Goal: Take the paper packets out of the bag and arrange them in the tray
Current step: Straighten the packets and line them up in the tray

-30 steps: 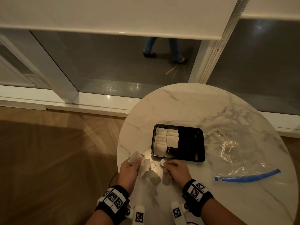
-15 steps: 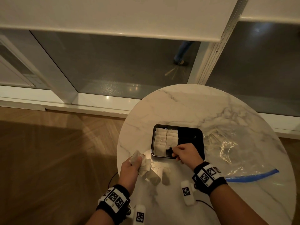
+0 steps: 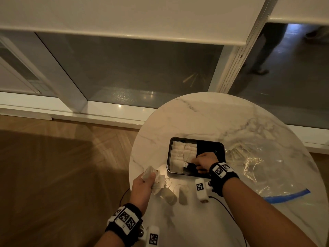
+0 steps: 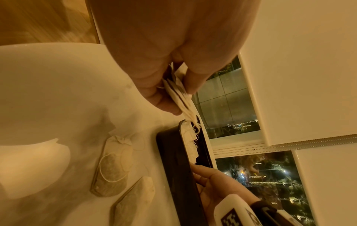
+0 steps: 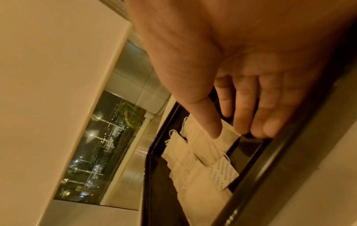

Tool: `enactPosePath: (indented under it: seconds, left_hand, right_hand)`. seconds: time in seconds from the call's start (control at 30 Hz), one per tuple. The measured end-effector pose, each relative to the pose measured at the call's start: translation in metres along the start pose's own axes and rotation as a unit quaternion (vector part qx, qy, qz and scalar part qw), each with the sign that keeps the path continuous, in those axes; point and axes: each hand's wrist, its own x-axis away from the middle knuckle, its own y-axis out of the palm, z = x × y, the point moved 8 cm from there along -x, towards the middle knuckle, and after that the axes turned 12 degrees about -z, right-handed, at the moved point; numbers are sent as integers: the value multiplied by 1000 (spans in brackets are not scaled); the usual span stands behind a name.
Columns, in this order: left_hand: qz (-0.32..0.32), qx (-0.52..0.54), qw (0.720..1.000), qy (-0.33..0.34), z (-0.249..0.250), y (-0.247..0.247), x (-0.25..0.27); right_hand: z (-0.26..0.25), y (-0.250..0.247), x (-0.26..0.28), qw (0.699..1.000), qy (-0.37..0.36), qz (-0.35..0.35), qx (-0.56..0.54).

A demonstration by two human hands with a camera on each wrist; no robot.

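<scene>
**Packets going into the tray**

Paper packets [image 3: 183, 155] fill the black tray's [image 3: 211, 146] nine-o'clock half. The right hand [image 3: 204, 162], fingers straight, presses one there. The left hand [image 3: 143, 184] pinches several more at seven o'clock. The bag [image 3: 263, 168] lies at three o'clock.

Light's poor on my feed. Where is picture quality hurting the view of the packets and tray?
Head view: dim and warm, tray interior nearly black, glare on the plastic bag. Left wrist view: yellow cast, left hand blurred up close. Right wrist view: soft, right hand hides part of the packets.
</scene>
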Motion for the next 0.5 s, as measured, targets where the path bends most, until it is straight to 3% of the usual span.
enactPosePath:
  seconds: [0.3,0.5]
  left_hand:
    - [2,0,1000,0,3,2,-3]
    - [-36,-6,999,7,16,22,-6]
  right_hand:
    - [2,-9,3,998,8,41,-39]
    - [-15,-10,46,989,-110,50,-87]
